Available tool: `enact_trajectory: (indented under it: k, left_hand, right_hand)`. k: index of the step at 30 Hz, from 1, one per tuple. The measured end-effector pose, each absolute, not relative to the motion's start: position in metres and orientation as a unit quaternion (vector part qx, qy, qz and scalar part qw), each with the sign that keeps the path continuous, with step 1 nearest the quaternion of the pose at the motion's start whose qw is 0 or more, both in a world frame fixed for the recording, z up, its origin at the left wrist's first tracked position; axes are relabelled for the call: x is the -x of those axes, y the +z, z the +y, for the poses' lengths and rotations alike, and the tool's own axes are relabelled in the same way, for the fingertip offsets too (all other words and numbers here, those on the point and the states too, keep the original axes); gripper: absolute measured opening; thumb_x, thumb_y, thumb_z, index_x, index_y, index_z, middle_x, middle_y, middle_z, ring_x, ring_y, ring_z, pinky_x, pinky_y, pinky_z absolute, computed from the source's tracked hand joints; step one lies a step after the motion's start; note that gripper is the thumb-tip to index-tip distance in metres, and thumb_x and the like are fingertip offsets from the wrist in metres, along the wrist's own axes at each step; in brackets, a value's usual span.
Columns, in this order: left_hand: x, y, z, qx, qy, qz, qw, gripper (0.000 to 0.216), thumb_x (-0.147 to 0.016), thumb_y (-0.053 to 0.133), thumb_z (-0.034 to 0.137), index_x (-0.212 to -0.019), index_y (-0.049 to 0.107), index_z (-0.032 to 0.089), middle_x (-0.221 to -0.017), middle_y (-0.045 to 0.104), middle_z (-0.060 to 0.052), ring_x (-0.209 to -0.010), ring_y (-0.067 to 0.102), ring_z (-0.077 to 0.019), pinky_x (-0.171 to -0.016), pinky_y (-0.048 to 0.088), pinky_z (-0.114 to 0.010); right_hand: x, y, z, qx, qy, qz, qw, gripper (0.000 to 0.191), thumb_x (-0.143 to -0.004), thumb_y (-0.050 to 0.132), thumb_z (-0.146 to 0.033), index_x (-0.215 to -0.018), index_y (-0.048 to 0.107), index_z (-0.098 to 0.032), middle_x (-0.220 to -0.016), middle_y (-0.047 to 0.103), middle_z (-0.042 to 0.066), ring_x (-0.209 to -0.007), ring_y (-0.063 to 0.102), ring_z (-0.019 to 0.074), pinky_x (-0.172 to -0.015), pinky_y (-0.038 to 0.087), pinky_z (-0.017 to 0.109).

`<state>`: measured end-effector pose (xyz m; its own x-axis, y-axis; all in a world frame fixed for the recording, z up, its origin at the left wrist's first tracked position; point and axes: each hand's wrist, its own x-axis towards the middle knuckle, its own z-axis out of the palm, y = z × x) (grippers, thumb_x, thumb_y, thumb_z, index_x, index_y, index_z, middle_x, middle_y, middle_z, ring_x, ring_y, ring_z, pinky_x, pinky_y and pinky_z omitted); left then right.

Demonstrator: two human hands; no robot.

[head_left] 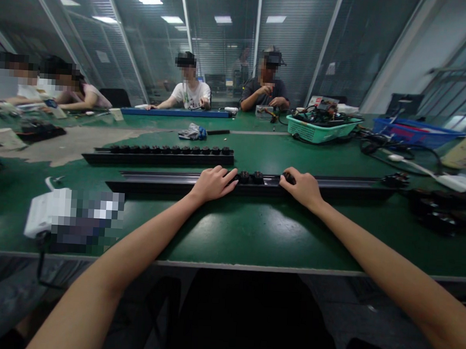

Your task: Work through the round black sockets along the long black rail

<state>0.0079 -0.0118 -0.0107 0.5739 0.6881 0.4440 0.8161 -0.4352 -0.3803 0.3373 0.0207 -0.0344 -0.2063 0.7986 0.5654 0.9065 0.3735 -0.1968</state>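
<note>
A long black rail (157,179) lies across the green table in front of me, with a few small black round parts (249,176) seated in its channel near the middle. My left hand (213,184) rests on the rail just left of those parts, fingers curled over it, fingertips touching the nearest part. My right hand (303,186) sits on the rail to their right, its fingers pinched on another black part (287,175). A second black rail (159,155), filled with a row of the same parts, lies farther back.
A teal basket (318,131) of cables stands at the back right beside a blue tray (417,132). Loose black parts (440,208) lie at the right, a white device (49,213) at the left. Other people sit along the far and left sides of the table (253,233).
</note>
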Motion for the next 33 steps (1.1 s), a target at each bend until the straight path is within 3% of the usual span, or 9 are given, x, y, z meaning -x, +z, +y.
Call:
enact_trajectory:
  k: [13, 24, 28, 33]
  left_hand:
    - [-0.008, -0.009, -0.012, 0.841, -0.113, -0.445, 0.285, 0.056, -0.113, 0.029, 0.048, -0.141, 0.065, 0.017, -0.107, 0.077, -0.014, -0.098, 0.068, -0.0279, -0.071, 0.049, -0.037]
    - [-0.006, -0.010, -0.011, 0.842, -0.110, -0.445, 0.283, 0.056, -0.113, 0.029, 0.048, -0.142, 0.065, 0.016, -0.108, 0.077, -0.014, -0.098, 0.068, -0.0289, -0.070, 0.049, -0.038]
    - [-0.007, -0.009, -0.012, 0.842, -0.100, -0.448, 0.284, 0.058, -0.113, 0.027, 0.049, -0.143, 0.064, 0.016, -0.108, 0.077, -0.013, -0.099, 0.068, -0.0288, -0.071, 0.048, -0.038]
    - [-0.007, -0.009, -0.012, 0.840, -0.101, -0.448, 0.287, 0.057, -0.113, 0.028, 0.048, -0.142, 0.065, 0.016, -0.109, 0.077, -0.013, -0.099, 0.068, -0.0285, -0.071, 0.049, -0.038]
  right_hand:
    - [-0.340, -0.026, 0.019, 0.594, -0.087, -0.753, 0.271, 0.039, -0.095, 0.056, -0.052, -0.109, 0.079, -0.024, -0.081, 0.075, 0.009, -0.076, 0.068, 0.0279, -0.066, 0.038, 0.033]
    - [-0.357, -0.021, 0.019, 0.547, -0.051, -0.792, 0.266, 0.053, -0.100, 0.052, -0.065, -0.114, 0.081, -0.023, -0.084, 0.075, 0.008, -0.078, 0.068, 0.0264, -0.066, 0.040, 0.033]
    - [-0.352, -0.024, 0.022, 0.526, -0.045, -0.796, 0.297, 0.047, -0.101, 0.054, -0.057, -0.111, 0.080, -0.018, -0.098, 0.077, 0.012, -0.091, 0.069, 0.0277, -0.077, 0.045, 0.035]
    - [-0.350, -0.028, 0.028, 0.520, -0.034, -0.795, 0.311, 0.036, -0.097, 0.056, -0.046, -0.102, 0.077, -0.017, -0.100, 0.077, 0.012, -0.095, 0.068, 0.0281, -0.084, 0.046, 0.038]
